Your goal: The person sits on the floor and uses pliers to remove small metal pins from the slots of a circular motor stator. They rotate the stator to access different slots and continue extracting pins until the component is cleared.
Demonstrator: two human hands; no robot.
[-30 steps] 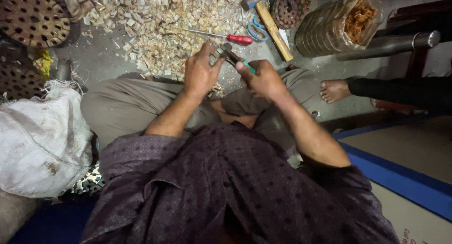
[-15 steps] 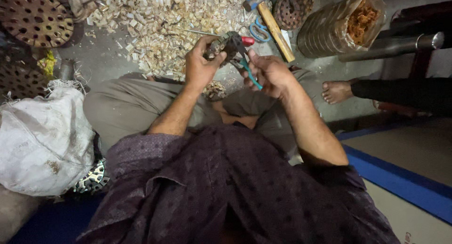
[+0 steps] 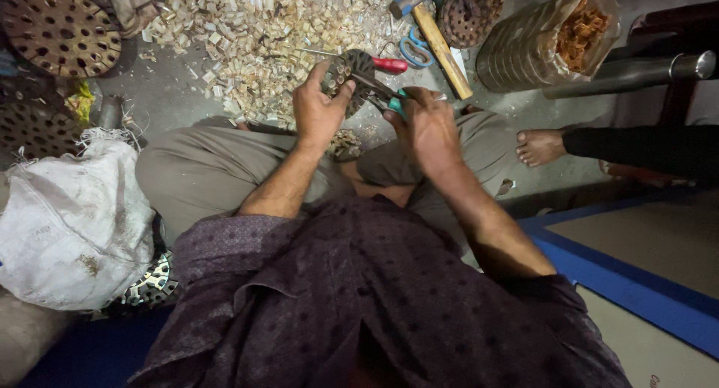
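Observation:
I sit cross-legged on the floor. My left hand [image 3: 318, 107] grips a round perforated metal disc [image 3: 352, 70] held out over my knees. My right hand [image 3: 427, 126] is closed on green-handled pliers [image 3: 383, 94], whose jaws touch the disc's face. A red-handled screwdriver [image 3: 386, 64] lies on the floor just beyond the disc, partly hidden by it.
A heap of pale cut scraps [image 3: 255, 36] covers the floor ahead. A hammer [image 3: 434, 28], blue scissors [image 3: 414, 52], more perforated discs [image 3: 56, 28], a bag of stacked discs [image 3: 535, 47], a metal pipe [image 3: 636, 73], another person's bare foot [image 3: 541, 146] and a white sack [image 3: 71, 223] lie around.
Both hands with the disc and pliers have shifted a little forward and up toward the scrap heap; the grip on both stays the same.

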